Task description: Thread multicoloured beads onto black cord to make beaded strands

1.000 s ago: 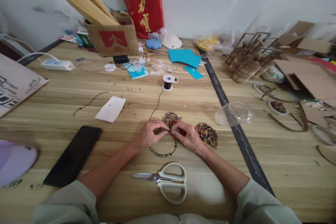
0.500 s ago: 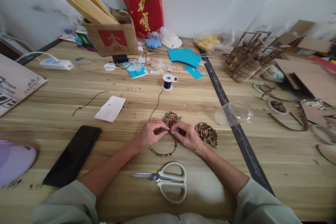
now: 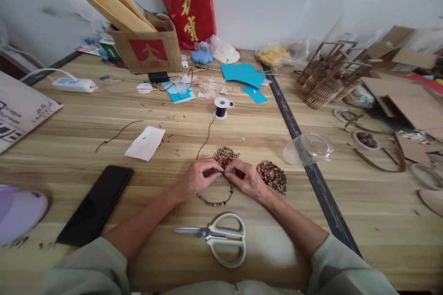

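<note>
My left hand (image 3: 199, 175) is closed, thumb and forefinger pinching a thin dark cord (image 3: 207, 134) that runs back to a spool (image 3: 221, 109). Fingertip to fingertip with it, my right hand (image 3: 246, 179) is also closed in a pinch on the cord; whether a bead sits between the fingertips is too small to tell. Below both hands hangs a curved string of colourful beads (image 3: 212, 203), with a bare stretch near its right side. Just beyond the fingertips lies a pile of loose beads (image 3: 225, 154). Right of my right hand rests a coiled bead strand (image 3: 272, 176).
Scissors (image 3: 216, 236) lie in front of me. A black phone (image 3: 96, 205) and white paper (image 3: 145, 143) are to the left. A clear plastic cup (image 3: 308, 149) lies to the right. Farther back stand a cardboard box (image 3: 147, 50) and small woven baskets (image 3: 325, 83).
</note>
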Demonstrator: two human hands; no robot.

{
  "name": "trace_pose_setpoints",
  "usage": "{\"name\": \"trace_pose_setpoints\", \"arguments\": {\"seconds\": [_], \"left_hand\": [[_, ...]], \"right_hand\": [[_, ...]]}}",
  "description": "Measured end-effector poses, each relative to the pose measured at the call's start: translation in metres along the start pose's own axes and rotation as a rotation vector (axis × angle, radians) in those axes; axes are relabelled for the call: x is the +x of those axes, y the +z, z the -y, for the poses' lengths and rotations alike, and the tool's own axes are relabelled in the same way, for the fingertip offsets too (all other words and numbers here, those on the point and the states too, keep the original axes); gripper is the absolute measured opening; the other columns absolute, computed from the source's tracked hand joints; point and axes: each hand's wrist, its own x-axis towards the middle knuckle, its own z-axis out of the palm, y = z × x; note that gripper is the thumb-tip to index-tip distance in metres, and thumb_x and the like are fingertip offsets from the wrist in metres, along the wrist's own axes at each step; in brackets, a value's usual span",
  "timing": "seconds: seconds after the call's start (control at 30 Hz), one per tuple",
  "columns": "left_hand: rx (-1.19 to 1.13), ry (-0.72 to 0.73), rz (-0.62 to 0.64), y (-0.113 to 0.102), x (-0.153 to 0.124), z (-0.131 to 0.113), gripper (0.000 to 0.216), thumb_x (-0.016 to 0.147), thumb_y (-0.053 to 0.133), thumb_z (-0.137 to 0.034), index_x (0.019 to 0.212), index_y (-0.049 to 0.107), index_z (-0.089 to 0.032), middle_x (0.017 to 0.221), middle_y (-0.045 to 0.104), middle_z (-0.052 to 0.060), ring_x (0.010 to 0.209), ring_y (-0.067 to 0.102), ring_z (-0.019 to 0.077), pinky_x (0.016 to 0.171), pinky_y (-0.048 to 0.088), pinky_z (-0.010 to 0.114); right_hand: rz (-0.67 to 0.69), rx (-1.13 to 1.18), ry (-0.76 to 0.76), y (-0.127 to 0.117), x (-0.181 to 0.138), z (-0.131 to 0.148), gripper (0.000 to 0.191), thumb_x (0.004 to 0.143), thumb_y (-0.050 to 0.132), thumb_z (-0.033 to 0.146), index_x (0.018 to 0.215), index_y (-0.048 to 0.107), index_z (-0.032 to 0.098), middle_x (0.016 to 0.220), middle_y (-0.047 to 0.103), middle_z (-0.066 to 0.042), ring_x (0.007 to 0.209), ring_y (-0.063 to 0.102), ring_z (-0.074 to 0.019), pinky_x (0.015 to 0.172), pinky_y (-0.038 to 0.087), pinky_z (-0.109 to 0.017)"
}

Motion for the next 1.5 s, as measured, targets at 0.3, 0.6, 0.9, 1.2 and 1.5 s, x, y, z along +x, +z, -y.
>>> {"name": "trace_pose_setpoints", "arguments": {"seconds": [0.3, 0.6, 0.9, 1.2, 1.5], "left_hand": [[0.008, 0.035, -0.005, 0.0017, -0.0011, 0.0019, 0.008, 0.08, 0.063, -0.012, 0.081, 0.07, -0.015, 0.078, 0.072, 0.007, 0.076, 0.064, 0.0168, 0.074, 0.052, 0.031], [0.006, 0.015, 0.003, 0.0018, -0.0023, 0.0037, 0.008, 0.08, 0.063, -0.011, 0.082, 0.07, -0.014, 0.078, 0.071, 0.007, 0.077, 0.064, 0.0169, 0.074, 0.052, 0.03], [0.001, 0.027, 0.001, 0.0026, -0.003, 0.0039, 0.007, 0.08, 0.063, -0.011, 0.082, 0.069, -0.014, 0.078, 0.071, 0.007, 0.077, 0.064, 0.0167, 0.074, 0.052, 0.029], [0.002, 0.071, -0.007, 0.0036, -0.0026, 0.0059, 0.006, 0.081, 0.063, -0.011, 0.082, 0.069, -0.014, 0.078, 0.072, 0.008, 0.077, 0.063, 0.0169, 0.073, 0.052, 0.029], [0.009, 0.071, -0.001, 0.0034, -0.0026, 0.0049, 0.007, 0.081, 0.063, -0.011, 0.082, 0.069, -0.014, 0.078, 0.071, 0.008, 0.077, 0.063, 0.0169, 0.073, 0.052, 0.029]], "right_hand": [[-0.002, -0.003, -0.005, 0.0001, -0.0004, -0.0004, 0.009, 0.086, 0.058, 0.021, 0.08, 0.064, 0.017, 0.071, 0.058, -0.001, 0.062, 0.052, -0.0119, 0.057, 0.041, -0.022], [0.002, 0.0, -0.006, -0.0001, -0.0001, 0.0, 0.011, 0.087, 0.058, 0.023, 0.081, 0.064, 0.017, 0.07, 0.058, -0.001, 0.061, 0.051, -0.0114, 0.057, 0.04, -0.021], [0.003, 0.01, -0.008, -0.0002, -0.0006, -0.0004, 0.012, 0.087, 0.058, 0.024, 0.08, 0.064, 0.016, 0.069, 0.057, -0.001, 0.06, 0.05, -0.011, 0.056, 0.04, -0.021], [0.003, 0.002, -0.006, 0.0001, -0.0006, 0.0003, 0.01, 0.086, 0.058, 0.021, 0.08, 0.064, 0.016, 0.071, 0.058, -0.001, 0.062, 0.051, -0.0113, 0.056, 0.04, -0.021], [0.002, -0.002, -0.014, 0.0003, -0.0005, -0.0002, 0.01, 0.087, 0.058, 0.023, 0.082, 0.064, 0.016, 0.07, 0.058, -0.001, 0.061, 0.05, -0.0111, 0.056, 0.04, -0.021]]}}
